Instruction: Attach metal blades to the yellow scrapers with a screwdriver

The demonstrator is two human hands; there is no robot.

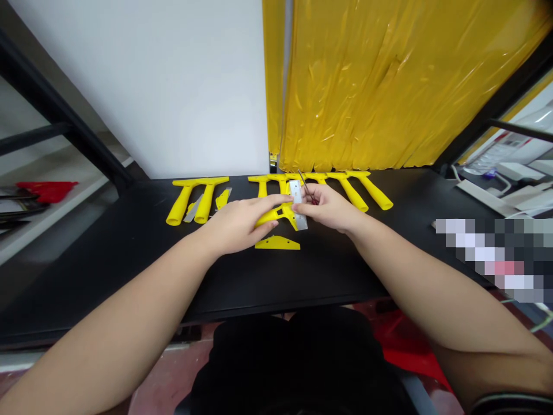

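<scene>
My left hand [242, 222] is closed around a yellow scraper handle [268, 217], its wide head turned to the right. Against that head lies a metal blade [301, 214] with small holes, which the thumb of my right hand [326, 206] presses. A thin dark-shafted tool [304, 181], red near its lower end, is also tucked in my right fingers; its exact kind is unclear. Just below on the black table is a loose yellow trapezoid plate [277, 243] with small holes.
Several yellow scraper handles line the back of the table, such as one at left [180, 204] and one at right [377, 191]. Among the left ones lie a metal blade [193, 210] and a yellow plate [223, 199]. Behind stand a white panel [194, 86] and yellow plastic sheeting [367, 86].
</scene>
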